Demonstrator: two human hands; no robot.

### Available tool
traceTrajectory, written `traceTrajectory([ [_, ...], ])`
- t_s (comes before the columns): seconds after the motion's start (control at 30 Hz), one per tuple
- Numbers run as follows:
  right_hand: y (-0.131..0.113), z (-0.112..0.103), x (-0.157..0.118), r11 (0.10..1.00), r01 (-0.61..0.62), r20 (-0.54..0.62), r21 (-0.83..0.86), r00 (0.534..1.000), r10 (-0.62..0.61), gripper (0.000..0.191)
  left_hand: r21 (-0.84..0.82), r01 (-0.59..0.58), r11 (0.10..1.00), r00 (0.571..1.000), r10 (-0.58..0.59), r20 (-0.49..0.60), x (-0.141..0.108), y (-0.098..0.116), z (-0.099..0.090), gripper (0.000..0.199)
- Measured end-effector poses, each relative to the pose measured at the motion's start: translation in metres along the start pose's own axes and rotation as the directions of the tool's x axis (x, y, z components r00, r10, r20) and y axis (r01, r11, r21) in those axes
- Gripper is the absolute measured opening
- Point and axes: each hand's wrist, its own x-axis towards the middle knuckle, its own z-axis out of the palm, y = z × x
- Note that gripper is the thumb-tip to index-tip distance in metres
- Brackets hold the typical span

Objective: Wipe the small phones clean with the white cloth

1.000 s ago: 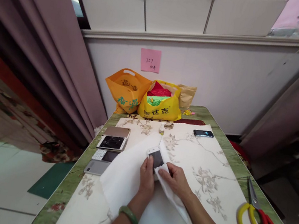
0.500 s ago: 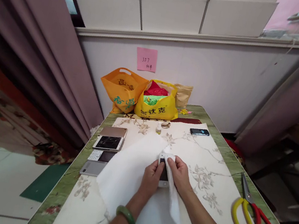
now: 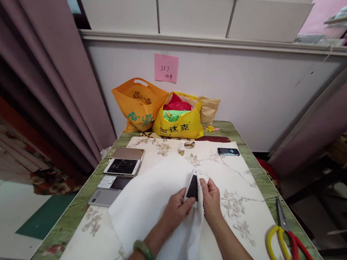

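Observation:
A white smartphone point(image 3: 194, 187) with a dark screen is held over a large white cloth point(image 3: 149, 197) in the middle of the table. My left hand point(image 3: 178, 205) is closed on the phone's lower left edge, its thumb lying on the front. At the right side, my right hand point(image 3: 211, 198) pinches a fold of the cloth against the phone's edge, thumb near the top. The fold covers part of the phone's right side. A green bangle point(image 3: 144, 255) circles my left wrist.
Left of the cloth lie a cracked white phone point(image 3: 123, 167), a keypad phone point(image 3: 113, 182), a grey phone point(image 3: 103, 197) and a gold one point(image 3: 128, 153). Scissors point(image 3: 284, 226) rest at right. A black phone point(image 3: 228, 151), small bottle point(image 3: 181, 149), yellow bag point(image 3: 178, 128) and orange bag point(image 3: 137, 106) stand farther back.
The phone has tilted, and its top now leans the other way. My left hand has slid to its lower end, and the cloth fold has shifted with my right hand. The view has moved slightly.

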Motion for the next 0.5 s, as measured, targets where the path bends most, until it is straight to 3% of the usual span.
traceTrajectory([
  [0.2, -0.0038, 0.0042, -0.006, 0.979, 0.084, 0.25, -0.188, 0.968, -0.035, 0.035, -0.229, 0.002, 0.973, 0.979, -0.048, -0.197, 0.0036, -0.0066, 0.0013, 0.032],
  [0.33, -0.0044, 0.007, -0.0102, 0.972, 0.104, 0.322, -0.211, 0.946, -0.031, 0.037, -0.334, -0.055, 0.941, 0.948, -0.056, -0.312, 0.0056, -0.0077, 0.0012, 0.034],
  [0.4, -0.0035, 0.007, -0.0103, 0.984, 0.08, 0.281, -0.16, 0.959, -0.032, 0.04, -0.359, -0.061, 0.931, 0.945, -0.062, -0.321, 0.0052, -0.0078, 0.0, 0.031],
  [0.5, -0.0004, 0.003, -0.007, 0.997, 0.026, 0.068, -0.078, 0.997, -0.021, 0.047, -0.368, -0.012, 0.93, 0.957, -0.096, -0.273, 0.0031, -0.0076, -0.0012, 0.032],
])
